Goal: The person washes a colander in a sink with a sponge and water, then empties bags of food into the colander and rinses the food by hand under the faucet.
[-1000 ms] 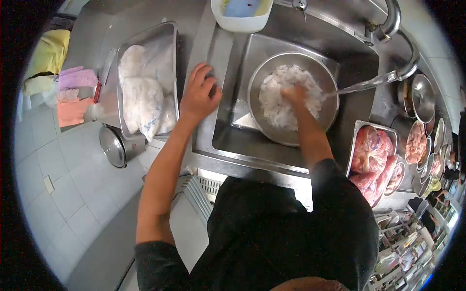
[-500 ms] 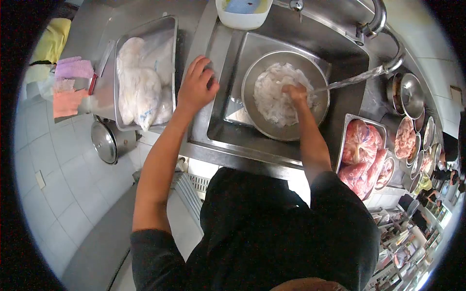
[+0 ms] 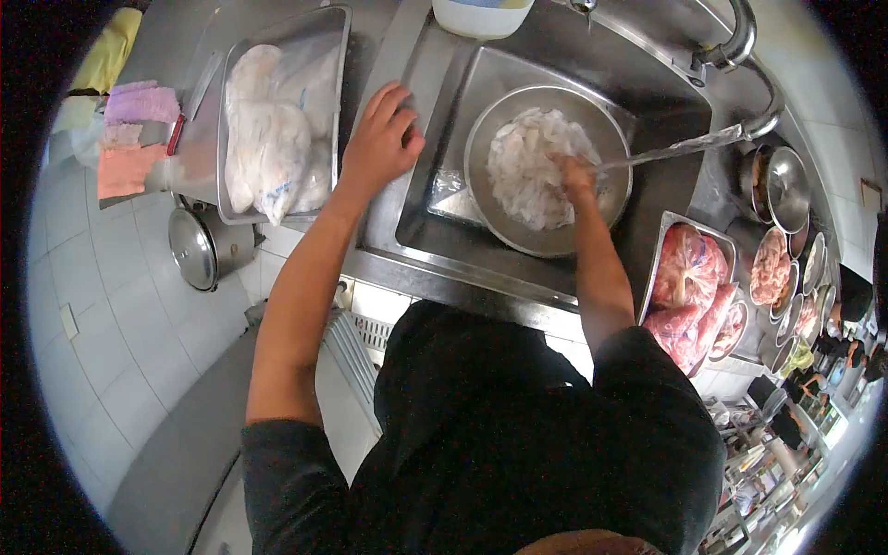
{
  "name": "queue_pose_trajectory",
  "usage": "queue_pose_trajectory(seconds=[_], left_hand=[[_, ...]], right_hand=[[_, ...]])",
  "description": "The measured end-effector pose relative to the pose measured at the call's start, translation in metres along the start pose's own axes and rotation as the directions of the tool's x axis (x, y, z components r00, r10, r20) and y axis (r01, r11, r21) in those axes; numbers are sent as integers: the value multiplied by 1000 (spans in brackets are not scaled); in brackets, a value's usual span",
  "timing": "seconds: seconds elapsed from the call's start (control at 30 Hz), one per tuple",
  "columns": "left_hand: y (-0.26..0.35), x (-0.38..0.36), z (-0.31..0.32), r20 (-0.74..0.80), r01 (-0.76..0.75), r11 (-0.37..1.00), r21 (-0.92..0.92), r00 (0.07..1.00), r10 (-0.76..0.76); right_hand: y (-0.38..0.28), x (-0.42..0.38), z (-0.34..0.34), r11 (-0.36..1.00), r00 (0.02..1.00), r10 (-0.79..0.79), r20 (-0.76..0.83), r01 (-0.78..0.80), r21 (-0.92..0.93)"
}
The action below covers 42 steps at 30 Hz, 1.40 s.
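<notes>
A round metal bowl [image 3: 481, 199] stands in the steel sink [image 3: 671, 120], holding a heap of pale, translucent pieces [image 3: 527, 171]. My right hand [image 3: 575, 176] reaches into the bowl at the right side of the heap; its fingers are partly hidden among the pieces. Water from the curved faucet [image 3: 768, 116] runs down beside that hand. My left hand [image 3: 381, 143] rests on the sink's left rim with fingers apart and nothing in it.
Left of the sink, a metal tray [image 3: 344, 55] holds bagged white meat [image 3: 268, 148]. Beyond it lie a knife [image 3: 190, 106] and cloths [image 3: 139, 106]. Bagged red meat [image 3: 689, 268] fills a tray at right, near several bowls. A white tub [image 3: 481, 20] sits behind.
The view has shifted slightly, so the sink and trays appear higher. My right hand has sunk a little deeper among the pale pieces. My left hand stays on the rim.
</notes>
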<state>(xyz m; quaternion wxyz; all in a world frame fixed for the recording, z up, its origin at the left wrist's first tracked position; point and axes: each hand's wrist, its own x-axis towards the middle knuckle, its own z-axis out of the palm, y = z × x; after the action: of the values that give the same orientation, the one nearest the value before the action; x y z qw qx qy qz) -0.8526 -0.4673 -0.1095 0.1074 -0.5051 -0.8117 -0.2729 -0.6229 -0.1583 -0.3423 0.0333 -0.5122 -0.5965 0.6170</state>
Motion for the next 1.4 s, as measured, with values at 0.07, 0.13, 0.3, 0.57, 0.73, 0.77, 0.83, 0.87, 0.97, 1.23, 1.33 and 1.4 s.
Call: queue_pose_trajectory(seconds=[0.07, 0.13, 0.3, 0.57, 0.73, 0.77, 0.83, 0.87, 0.97, 1.23, 1.33, 1.4], left_hand=[[0, 0, 0, 10, 1, 1000, 6, 1000, -1], [0, 0, -1, 12, 5, 1000, 8, 1000, -5], [-3, -1, 2, 5, -6, 1000, 13, 1000, 6], [-4, 0, 3, -24, -4, 1000, -10, 1000, 4], [-11, -2, 8, -18, -19, 1000, -21, 1000, 19], [-10, -4, 6, -14, -20, 1000, -21, 1000, 19], [-10, -2, 6, -16, -30, 999, -29, 999, 30], [-11, -3, 5, -17, -32, 998, -53, 999, 31], [-11, -2, 6, -12, -37, 998, -58, 999, 36], [-8, -2, 5, -36, -23, 1000, -11, 999, 22], [-10, -1, 5, 13, -11, 1000, -18, 1000, 11], [-11, -4, 5, 34, -2, 1000, -24, 999, 2]], right_hand=[[-14, -15, 1, 1000, 1000, -2, -15, 2, -30], [-33, -31, 7, 999, 1000, 24, 0, -24, 40], [-38, -39, 14, 882, 952, 263, 158, -304, 359], [-1, -18, 5, 476, 854, -398, 336, 505, -720], [-7, -14, 44, 123, 764, -450, 463, 567, -815], [-19, -19, 48, 104, 791, -410, 454, 535, -839], [-15, -12, 55, 93, 842, -339, 420, 475, -875], [-5, -4, 57, 106, 868, -303, 393, 441, -891], [6, 12, 52, 292, 909, -256, 330, 398, -870], [10, 9, 32, 571, 911, -349, 218, 391, -722], [48, 32, 11, 368, 754, -605, 256, 550, -749], [6, 6, 19, 676, 939, -340, 53, 283, -680]])
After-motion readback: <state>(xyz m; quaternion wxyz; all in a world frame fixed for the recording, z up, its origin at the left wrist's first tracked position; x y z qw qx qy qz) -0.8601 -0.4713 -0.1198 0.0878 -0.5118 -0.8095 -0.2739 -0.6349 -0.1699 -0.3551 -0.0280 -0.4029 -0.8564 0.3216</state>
